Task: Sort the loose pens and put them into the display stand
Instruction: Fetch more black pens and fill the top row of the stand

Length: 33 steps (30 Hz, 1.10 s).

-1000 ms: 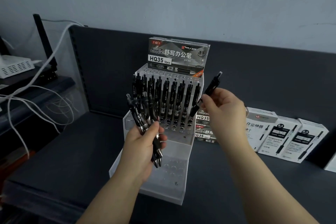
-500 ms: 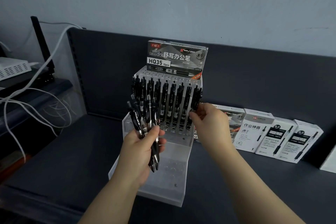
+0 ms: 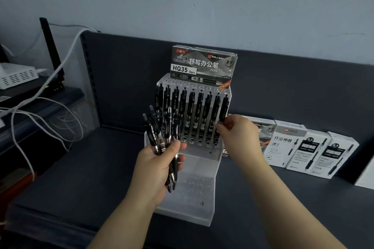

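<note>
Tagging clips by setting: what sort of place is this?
Probably a stationery shop shelf or stockroom: a clear display stand holds rows of black pens, boxed pen packs line the dark shelf beside it, and the left hand grips loose pens.

black pens (image 3: pixel 199 115), clear display stand (image 3: pixel 204 170), dark grey shelf (image 3: pixel 81 178)

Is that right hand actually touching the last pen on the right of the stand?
Touching. In the head view the right hand pinches the lower barrel of the rightmost pen standing in the display stand.
</note>
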Each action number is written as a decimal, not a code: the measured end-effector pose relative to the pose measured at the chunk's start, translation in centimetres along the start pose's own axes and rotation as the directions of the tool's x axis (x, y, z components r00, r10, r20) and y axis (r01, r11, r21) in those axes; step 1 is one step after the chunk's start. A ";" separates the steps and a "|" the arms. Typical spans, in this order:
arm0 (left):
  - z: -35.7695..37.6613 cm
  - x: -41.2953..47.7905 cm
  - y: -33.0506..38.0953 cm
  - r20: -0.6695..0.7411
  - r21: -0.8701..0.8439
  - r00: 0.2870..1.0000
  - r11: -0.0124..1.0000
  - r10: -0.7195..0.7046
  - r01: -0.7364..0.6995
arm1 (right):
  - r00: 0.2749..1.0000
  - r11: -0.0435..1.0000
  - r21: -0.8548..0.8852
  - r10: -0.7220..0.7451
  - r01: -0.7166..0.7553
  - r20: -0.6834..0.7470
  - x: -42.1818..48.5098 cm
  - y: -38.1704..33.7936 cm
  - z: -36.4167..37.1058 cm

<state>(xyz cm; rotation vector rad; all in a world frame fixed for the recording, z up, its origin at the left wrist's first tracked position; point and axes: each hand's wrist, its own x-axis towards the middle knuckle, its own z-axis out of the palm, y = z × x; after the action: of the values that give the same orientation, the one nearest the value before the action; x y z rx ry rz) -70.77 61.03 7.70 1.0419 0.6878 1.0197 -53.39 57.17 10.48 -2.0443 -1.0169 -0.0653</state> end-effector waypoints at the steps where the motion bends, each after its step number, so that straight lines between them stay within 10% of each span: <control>1: -0.2 0.0 0.1 0.003 -0.001 1.000 1.000 -0.001 0.001 | 1.000 1.000 0.006 0.003 -0.003 -0.003 0.0 0.0 0.0; 8: -1.6 0.3 0.7 0.028 -0.021 1.000 1.000 -0.011 0.012 | 0.991 0.978 0.191 -0.056 0.080 -0.125 -2.5 -2.1 -0.2; 16: -3.4 0.6 1.3 0.148 0.044 0.989 0.999 0.002 -0.008 | 0.872 0.839 0.529 -0.159 -0.128 0.462 -6.0 -6.8 2.7; 27: -8.3 2.7 2.7 -0.056 0.009 0.998 1.000 -0.002 0.002 | 1.000 0.799 0.601 -0.030 0.027 -0.006 -2.6 -10.5 3.9; 33: -9.5 2.7 2.8 -0.031 0.078 0.999 0.996 0.038 -0.036 | 0.998 0.905 0.421 -0.068 0.062 -0.001 -1.6 -10.9 6.8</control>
<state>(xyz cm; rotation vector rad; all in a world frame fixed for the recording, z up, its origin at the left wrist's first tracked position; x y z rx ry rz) -78.78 67.41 6.76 1.1114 0.7417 1.0508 -63.94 64.43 12.60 -1.6179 -1.0073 0.1251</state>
